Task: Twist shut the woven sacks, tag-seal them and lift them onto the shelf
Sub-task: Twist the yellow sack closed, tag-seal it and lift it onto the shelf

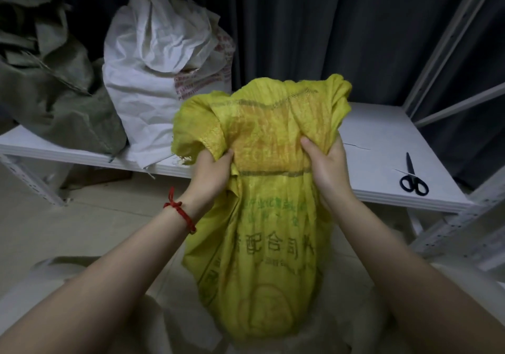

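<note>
Yellow sack [262,244]: stands upright just in front of the shelf, bulging low down and printed with green characters; what its bottom rests on cannot be told.
Sack mouth: loose and crumpled, flaring above both hands, not twisted tight.
Left hand [211,173]: fingers clamped on a gathered fold at the neck's left side; a red string bracelet [180,211] circles the wrist.
Right hand [328,170]: fingers clamped on the fabric at the neck's right side, thumb pressed on the front.
Shelf [369,124]: white and low, directly behind the sack.
White sack [153,80]: on the shelf, left of centre, top bunched.
Green sack [60,102]: slumped beside it at the far left.
Scissors [412,178]: black-handled, lying flat near the shelf's right end.
</note>
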